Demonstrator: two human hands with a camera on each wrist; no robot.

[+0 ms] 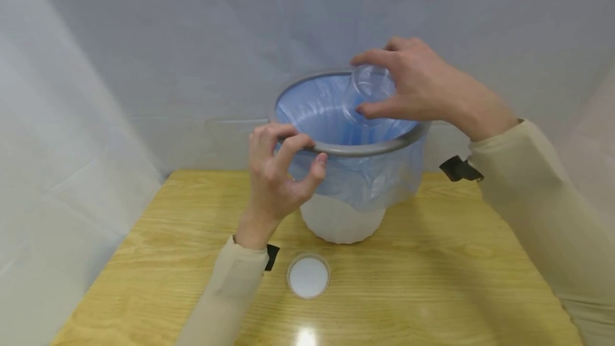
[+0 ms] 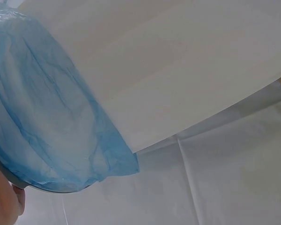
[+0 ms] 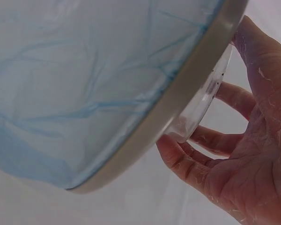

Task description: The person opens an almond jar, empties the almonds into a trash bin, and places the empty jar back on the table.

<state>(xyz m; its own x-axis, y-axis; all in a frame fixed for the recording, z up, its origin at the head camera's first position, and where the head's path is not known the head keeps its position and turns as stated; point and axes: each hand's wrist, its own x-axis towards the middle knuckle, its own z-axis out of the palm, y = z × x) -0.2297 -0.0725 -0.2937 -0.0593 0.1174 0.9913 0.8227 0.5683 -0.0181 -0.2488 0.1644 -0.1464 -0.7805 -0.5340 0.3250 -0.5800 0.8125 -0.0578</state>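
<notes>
A white trash bin (image 1: 342, 220) stands on the table, lined with a blue plastic bag (image 1: 312, 103) whose edge folds out over the grey rim (image 1: 370, 149). On the near left side of that rim, my left hand (image 1: 278, 170) grips with curled fingers and the thumb below. My right hand (image 1: 423, 84) holds a clear plastic cup (image 1: 372, 81) over the far right of the bin's mouth, thumb and fingers spread around it. From the right wrist, the cup (image 3: 203, 105) shows beyond the rim, with small dark specks on its wall.
In front of the bin, a small round container (image 1: 309, 277) with a white top or contents sits on the wooden table (image 1: 158, 260). White sheeting (image 1: 202, 41) hangs behind and along the sides. A black strap end (image 1: 460, 168) sticks out from the right sleeve.
</notes>
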